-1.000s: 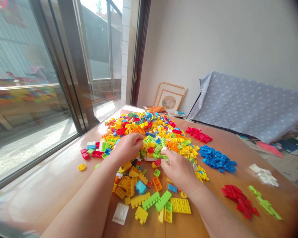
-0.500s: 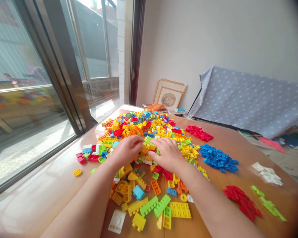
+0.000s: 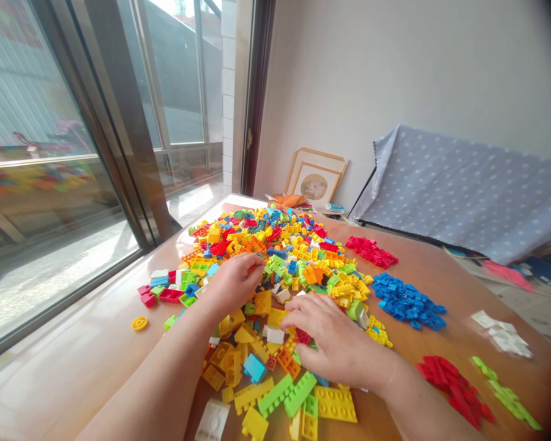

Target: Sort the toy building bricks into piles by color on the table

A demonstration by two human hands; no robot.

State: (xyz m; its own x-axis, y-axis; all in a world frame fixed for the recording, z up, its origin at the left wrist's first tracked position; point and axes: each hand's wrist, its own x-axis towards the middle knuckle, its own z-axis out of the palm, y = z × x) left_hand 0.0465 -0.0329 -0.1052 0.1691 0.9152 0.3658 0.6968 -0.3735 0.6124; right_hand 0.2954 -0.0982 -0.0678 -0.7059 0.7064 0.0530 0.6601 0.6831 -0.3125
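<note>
A large heap of mixed toy bricks (image 3: 252,242) spreads over the wooden table (image 3: 371,410). At the heap's left middle is my left hand (image 3: 239,278), its fingers curled together; whatever they may hold is hidden. Nearer to me, my right hand (image 3: 326,334) hovers low over the bricks with fingers apart and nothing in it. A white brick (image 3: 274,334) lies just left of its fingertips. In front are a yellow plate (image 3: 336,404), a light blue brick (image 3: 255,368) and green bricks (image 3: 299,394).
Right of the heap lie separate piles: crimson pieces (image 3: 371,252), blue pieces (image 3: 408,301), white pieces (image 3: 502,334), red pieces (image 3: 454,389) and green pieces (image 3: 506,392). A yellow ring (image 3: 139,323) sits at left. Glass doors stand along the left side.
My right hand has moved back toward me and its fingers have spread, uncovering bricks in the middle of the heap. My left hand has stayed nearly in place.
</note>
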